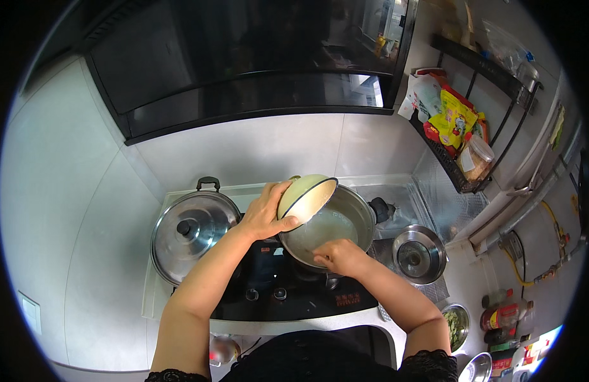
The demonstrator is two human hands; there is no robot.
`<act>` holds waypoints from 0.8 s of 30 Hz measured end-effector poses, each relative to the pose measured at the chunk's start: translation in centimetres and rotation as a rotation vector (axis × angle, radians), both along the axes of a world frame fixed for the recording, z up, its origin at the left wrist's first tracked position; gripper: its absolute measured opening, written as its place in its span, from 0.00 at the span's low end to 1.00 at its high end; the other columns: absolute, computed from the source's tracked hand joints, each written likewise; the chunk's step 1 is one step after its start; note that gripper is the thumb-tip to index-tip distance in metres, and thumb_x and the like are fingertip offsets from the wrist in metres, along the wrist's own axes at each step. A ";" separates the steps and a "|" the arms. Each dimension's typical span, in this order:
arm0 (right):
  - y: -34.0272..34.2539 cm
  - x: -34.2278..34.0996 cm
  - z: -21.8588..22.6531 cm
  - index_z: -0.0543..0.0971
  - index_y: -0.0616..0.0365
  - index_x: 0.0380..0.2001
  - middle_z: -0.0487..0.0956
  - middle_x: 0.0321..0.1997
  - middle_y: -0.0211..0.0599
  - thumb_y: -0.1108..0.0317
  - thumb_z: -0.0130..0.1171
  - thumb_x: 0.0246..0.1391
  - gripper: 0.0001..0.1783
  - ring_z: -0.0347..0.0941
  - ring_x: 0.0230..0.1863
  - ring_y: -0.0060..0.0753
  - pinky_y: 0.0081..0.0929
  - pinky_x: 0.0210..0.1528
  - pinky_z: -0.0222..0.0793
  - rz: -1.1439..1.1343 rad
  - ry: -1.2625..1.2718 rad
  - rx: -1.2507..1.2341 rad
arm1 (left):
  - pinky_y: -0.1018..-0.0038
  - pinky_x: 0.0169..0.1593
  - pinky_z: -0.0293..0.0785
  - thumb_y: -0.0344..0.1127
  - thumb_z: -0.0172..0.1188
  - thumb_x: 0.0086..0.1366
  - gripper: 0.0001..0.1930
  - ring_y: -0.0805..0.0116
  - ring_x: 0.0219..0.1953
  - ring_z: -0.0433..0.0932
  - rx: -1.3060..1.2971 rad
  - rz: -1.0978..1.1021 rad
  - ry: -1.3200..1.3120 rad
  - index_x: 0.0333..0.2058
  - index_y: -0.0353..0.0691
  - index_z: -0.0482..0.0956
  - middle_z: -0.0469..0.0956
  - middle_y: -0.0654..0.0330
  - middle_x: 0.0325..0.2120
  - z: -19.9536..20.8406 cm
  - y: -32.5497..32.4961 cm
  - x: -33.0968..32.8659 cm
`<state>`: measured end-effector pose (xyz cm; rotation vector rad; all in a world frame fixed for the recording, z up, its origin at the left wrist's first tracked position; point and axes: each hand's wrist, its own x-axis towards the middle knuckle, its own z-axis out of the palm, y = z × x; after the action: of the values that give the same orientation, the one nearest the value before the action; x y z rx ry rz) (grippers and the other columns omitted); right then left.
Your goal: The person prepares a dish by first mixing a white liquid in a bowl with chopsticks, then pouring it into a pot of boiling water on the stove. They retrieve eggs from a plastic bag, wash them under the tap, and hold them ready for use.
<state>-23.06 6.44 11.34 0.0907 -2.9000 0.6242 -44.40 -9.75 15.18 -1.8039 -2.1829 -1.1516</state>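
My left hand (267, 213) grips a cream bowl (309, 198) with a dark blue rim, fingers on its outside and thumb near the rim. The bowl is tipped on its side above the left part of a steel pot (363, 213), and its inside looks pale and bare. Cloudy, whitish liquid (326, 232) lies in the pot, which stands on the black glass cooktop (269, 299). Over the pot's near edge, my right hand (337, 257) is closed with its fingers curled inward. Whatever it may hold is hidden.
A large lidded pot (195, 232) stands left on the cooktop. At right are a steel bowl (420, 254), a bowl of chopped greenish food (455, 325) and several bottles (504, 315). A wall rack (457, 172) holds packets and a jar; a black range hood (256, 95) overhangs the back.
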 end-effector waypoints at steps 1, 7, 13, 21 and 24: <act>1.2 -0.5 -1.9 0.82 0.54 0.32 0.81 0.34 0.40 0.59 0.57 0.54 0.11 0.78 0.38 0.46 0.42 0.43 0.73 -0.046 0.083 -0.018 | 0.53 0.48 0.73 0.70 0.55 0.53 0.46 0.39 0.48 0.72 0.005 -0.007 0.023 0.62 0.47 0.56 0.65 0.42 0.52 0.1 0.4 0.2; -0.7 0.5 0.8 0.83 0.53 0.31 0.81 0.34 0.42 0.59 0.57 0.53 0.11 0.78 0.40 0.46 0.41 0.42 0.74 -0.139 -0.050 0.074 | 0.53 0.47 0.72 0.68 0.57 0.54 0.45 0.39 0.48 0.73 -0.003 -0.011 0.061 0.62 0.47 0.55 0.65 0.42 0.52 -0.3 -0.1 -0.1; 1.7 -0.5 -2.5 0.83 0.52 0.33 0.82 0.34 0.43 0.58 0.59 0.52 0.12 0.78 0.38 0.48 0.42 0.42 0.74 -0.263 -0.028 0.159 | 0.54 0.53 0.69 0.67 0.57 0.55 0.46 0.39 0.53 0.68 -0.045 -0.036 0.018 0.62 0.43 0.53 0.62 0.41 0.54 1.0 -0.1 1.0; 1.4 -0.1 -0.9 0.84 0.51 0.32 0.82 0.30 0.43 0.59 0.58 0.52 0.11 0.78 0.36 0.49 0.42 0.43 0.74 -0.267 -0.049 0.095 | 0.54 0.52 0.70 0.67 0.57 0.55 0.45 0.40 0.53 0.69 -0.008 0.035 -0.014 0.63 0.45 0.54 0.63 0.41 0.54 0.3 0.5 1.1; 0.0 0.6 0.3 0.84 0.53 0.34 0.82 0.31 0.44 0.58 0.60 0.52 0.12 0.78 0.35 0.51 0.40 0.43 0.74 -0.184 -0.091 0.011 | 0.54 0.54 0.69 0.67 0.56 0.56 0.44 0.41 0.54 0.68 -0.001 0.105 -0.052 0.62 0.44 0.55 0.63 0.41 0.54 -0.4 0.1 0.3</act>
<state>-22.51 6.48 11.62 -0.2071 -2.9531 0.5949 -44.11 -9.67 14.73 -1.6559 -2.2762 -1.1890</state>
